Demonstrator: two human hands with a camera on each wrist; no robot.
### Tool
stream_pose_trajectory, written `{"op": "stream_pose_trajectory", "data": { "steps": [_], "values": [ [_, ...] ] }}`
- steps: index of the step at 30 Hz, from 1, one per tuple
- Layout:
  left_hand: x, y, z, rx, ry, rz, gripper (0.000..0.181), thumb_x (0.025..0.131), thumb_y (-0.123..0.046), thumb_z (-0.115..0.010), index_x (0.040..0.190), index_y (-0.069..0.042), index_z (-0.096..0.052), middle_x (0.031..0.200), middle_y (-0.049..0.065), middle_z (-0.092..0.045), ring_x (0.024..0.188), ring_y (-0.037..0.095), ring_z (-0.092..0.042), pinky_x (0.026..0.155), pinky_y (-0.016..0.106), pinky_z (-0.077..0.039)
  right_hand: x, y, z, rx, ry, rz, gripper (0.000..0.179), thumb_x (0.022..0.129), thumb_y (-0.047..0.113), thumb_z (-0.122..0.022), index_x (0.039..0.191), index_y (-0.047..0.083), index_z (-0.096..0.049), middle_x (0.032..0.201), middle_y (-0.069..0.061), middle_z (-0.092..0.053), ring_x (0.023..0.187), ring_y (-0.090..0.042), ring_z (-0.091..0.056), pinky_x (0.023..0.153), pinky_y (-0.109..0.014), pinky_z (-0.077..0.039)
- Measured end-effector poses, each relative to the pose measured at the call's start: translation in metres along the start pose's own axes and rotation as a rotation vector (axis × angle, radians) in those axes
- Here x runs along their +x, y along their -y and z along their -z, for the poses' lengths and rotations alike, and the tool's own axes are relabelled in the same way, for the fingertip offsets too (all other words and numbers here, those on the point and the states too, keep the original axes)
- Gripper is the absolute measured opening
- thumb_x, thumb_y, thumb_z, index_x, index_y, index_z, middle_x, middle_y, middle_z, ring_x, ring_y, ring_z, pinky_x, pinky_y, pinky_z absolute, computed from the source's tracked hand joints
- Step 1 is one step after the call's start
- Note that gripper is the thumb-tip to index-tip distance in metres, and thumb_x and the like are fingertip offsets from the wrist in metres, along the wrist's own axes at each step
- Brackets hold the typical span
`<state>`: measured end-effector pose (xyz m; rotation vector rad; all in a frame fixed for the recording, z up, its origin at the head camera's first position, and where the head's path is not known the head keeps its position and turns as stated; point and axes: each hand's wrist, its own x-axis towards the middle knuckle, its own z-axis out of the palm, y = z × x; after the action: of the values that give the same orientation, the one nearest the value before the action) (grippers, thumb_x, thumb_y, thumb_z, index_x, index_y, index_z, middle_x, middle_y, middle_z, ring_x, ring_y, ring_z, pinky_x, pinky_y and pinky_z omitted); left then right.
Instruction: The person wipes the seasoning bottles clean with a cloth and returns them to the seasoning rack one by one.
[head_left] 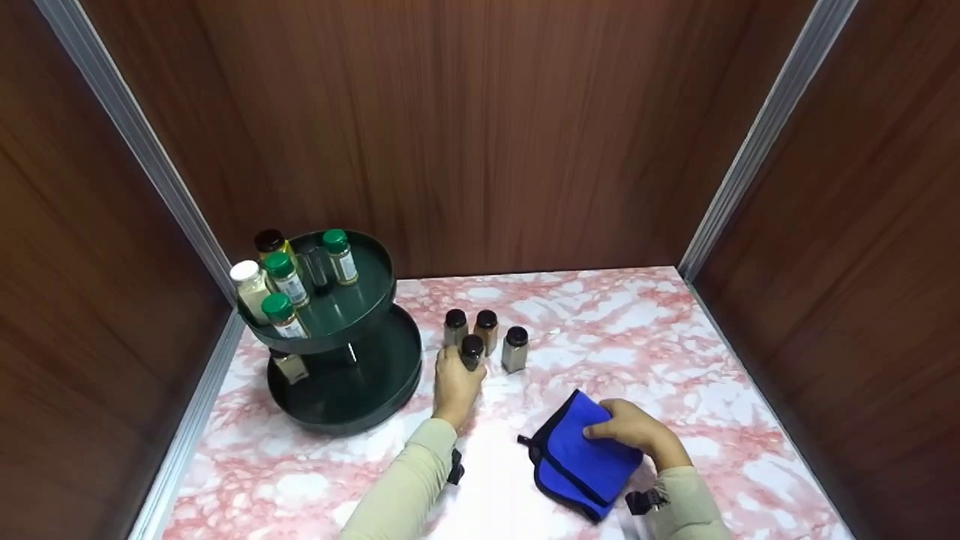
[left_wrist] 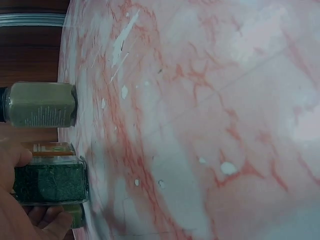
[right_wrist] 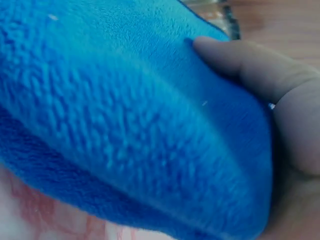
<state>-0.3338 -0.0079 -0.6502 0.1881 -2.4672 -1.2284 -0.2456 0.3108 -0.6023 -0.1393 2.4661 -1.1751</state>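
My left hand (head_left: 457, 386) grips a square spice jar (head_left: 472, 351) with a black cap; the left wrist view shows dark green flakes inside the jar (left_wrist: 52, 182). Close around it stand a jar with greenish contents (head_left: 455, 327), a jar with orange-brown contents (head_left: 486, 331) and a jar of pale beige powder (head_left: 515, 350), all black-capped. In my right hand (head_left: 634, 431) is a folded blue cloth (head_left: 592, 450) with black edging, pinched between the thumb on top and fingers hidden beneath. The fuzzy cloth (right_wrist: 130, 120) fills most of the right wrist view.
A dark green two-tier round rack (head_left: 352, 307) stands at the left. Its upper tier bears several bottles, some with green caps (head_left: 279, 265), one white-capped (head_left: 251, 289). One jar (head_left: 291, 367) sits on the lower tier. Wood-look panels (head_left: 465, 135) enclose the pink-and-white marbled table (head_left: 615, 322).
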Motion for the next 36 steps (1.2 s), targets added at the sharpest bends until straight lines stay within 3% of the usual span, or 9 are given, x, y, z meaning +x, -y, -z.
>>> {"op": "stream_pose_trajectory", "data": {
  "steps": [3, 7, 14, 19, 23, 26, 32, 36],
  "values": [
    [-0.001, -0.002, 0.005, -0.023, 0.016, -0.039, 0.040, 0.074, -0.018, -0.082, 0.106, -0.003, -0.064, 0.108, 0.016, -0.063, 0.104, 0.036, -0.065, 0.094, 0.046, -0.053, -0.005, 0.001, 0.005, 0.183, 0.057, -0.011, 0.038, 0.086, 0.024, -0.078, 0.112, 0.000, -0.065, 0.096, -0.008, -0.071, 0.086, -0.021, -0.069, 0.077, -0.036, -0.056],
    [-0.001, -0.006, 0.015, -0.030, 0.050, -0.102, 0.040, 0.073, -0.018, -0.082, 0.106, -0.005, -0.065, 0.107, 0.012, -0.062, 0.102, 0.032, -0.064, 0.094, 0.045, -0.052, -0.011, 0.003, 0.009, 0.390, 0.053, -0.040, 0.043, 0.091, 0.025, -0.074, 0.121, -0.003, -0.061, 0.096, -0.009, -0.073, 0.084, -0.024, -0.072, 0.074, -0.038, -0.060],
    [-0.010, -0.009, 0.036, -0.077, 0.146, -0.210, 0.039, 0.073, -0.015, -0.082, 0.107, -0.005, -0.065, 0.104, 0.009, -0.061, 0.097, 0.026, -0.063, 0.090, 0.041, -0.053, -0.017, 0.009, 0.006, 0.658, -0.052, -0.084, 0.051, 0.095, 0.026, -0.070, 0.132, -0.004, -0.053, 0.102, -0.012, -0.075, 0.091, -0.030, -0.074, 0.080, -0.045, -0.061],
    [-0.027, -0.007, 0.045, -0.121, 0.281, -0.276, 0.043, 0.076, -0.018, -0.081, 0.114, -0.004, -0.066, 0.104, 0.007, -0.061, 0.098, 0.024, -0.063, 0.091, 0.040, -0.053, -0.018, 0.016, 0.000, 0.796, -0.145, -0.083, 0.047, 0.096, 0.021, -0.069, 0.133, -0.004, -0.052, 0.102, -0.011, -0.075, 0.094, -0.028, -0.073, 0.082, -0.044, -0.060],
    [-0.042, -0.005, 0.047, -0.155, 0.402, -0.294, 0.044, 0.078, -0.021, -0.080, 0.117, -0.006, -0.067, 0.106, 0.003, -0.062, 0.102, 0.022, -0.063, 0.095, 0.038, -0.053, -0.017, 0.025, -0.005, 0.888, -0.216, -0.060, 0.036, 0.096, 0.013, -0.066, 0.127, -0.002, -0.054, 0.100, -0.010, -0.074, 0.094, -0.026, -0.073, 0.084, -0.042, -0.059],
    [-0.050, -0.003, 0.045, -0.189, 0.456, -0.309, 0.041, 0.079, -0.020, -0.080, 0.116, -0.009, -0.067, 0.107, 0.001, -0.062, 0.103, 0.021, -0.064, 0.096, 0.038, -0.054, -0.016, 0.034, -0.009, 0.933, -0.268, -0.046, 0.031, 0.095, 0.010, -0.063, 0.123, 0.000, -0.054, 0.099, -0.009, -0.073, 0.092, -0.026, -0.072, 0.083, -0.041, -0.059],
    [-0.063, 0.000, 0.043, -0.220, 0.488, -0.320, 0.038, 0.076, -0.014, -0.078, 0.112, -0.009, -0.067, 0.107, -0.001, -0.063, 0.101, 0.014, -0.064, 0.096, 0.037, -0.054, -0.013, 0.049, -0.018, 0.969, -0.383, -0.039, 0.024, 0.094, 0.011, -0.062, 0.115, 0.001, -0.057, 0.093, -0.009, -0.073, 0.086, -0.024, -0.072, 0.077, -0.040, -0.060],
    [-0.070, 0.001, 0.041, -0.223, 0.507, -0.318, 0.037, 0.075, -0.014, -0.076, 0.111, -0.011, -0.066, 0.109, 0.006, -0.065, 0.103, 0.022, -0.065, 0.096, 0.039, -0.054, -0.011, 0.056, -0.023, 0.916, -0.446, -0.008, 0.025, 0.094, 0.010, -0.061, 0.116, -0.001, -0.056, 0.093, -0.008, -0.072, 0.085, -0.022, -0.070, 0.077, -0.037, -0.059]
  ]
}}
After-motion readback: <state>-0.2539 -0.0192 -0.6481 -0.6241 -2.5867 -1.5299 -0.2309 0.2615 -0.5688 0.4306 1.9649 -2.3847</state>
